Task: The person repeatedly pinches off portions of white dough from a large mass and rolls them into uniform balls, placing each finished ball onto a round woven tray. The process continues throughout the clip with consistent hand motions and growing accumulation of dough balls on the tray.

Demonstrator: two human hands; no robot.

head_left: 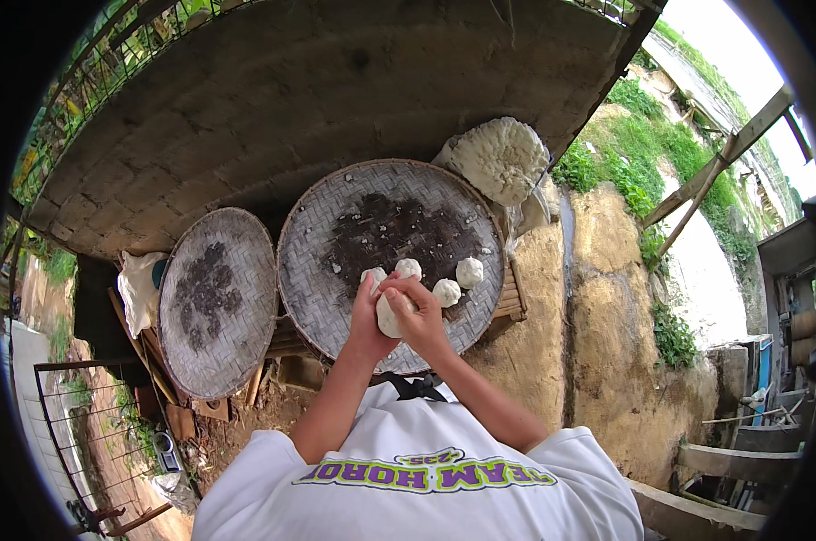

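My left hand (pixel 365 323) and my right hand (pixel 419 322) are cupped together around a white dough-like ball (pixel 390 316), with the fingers curled on it. They are over the near part of a large round woven bamboo tray (pixel 301 261). Just past my fingertips lie white lumps: one lump (pixel 408 268) straight ahead, another (pixel 373 274) by the left fingers, partly hidden by them. To the right of my right hand sit two more rounded balls, a nearer ball (pixel 446 292) and a farther ball (pixel 469 272). Dark staining and white crumbs mark the tray's middle.
At the tray's far right stands a bag heaped with a white crumbly mass (pixel 502 158). A second woven tray (pixel 246 307) leans on the left, beside a white cloth (pixel 139 290). Behind runs a block wall (pixel 291 81). A stone ledge (pixel 606 316) lies right.
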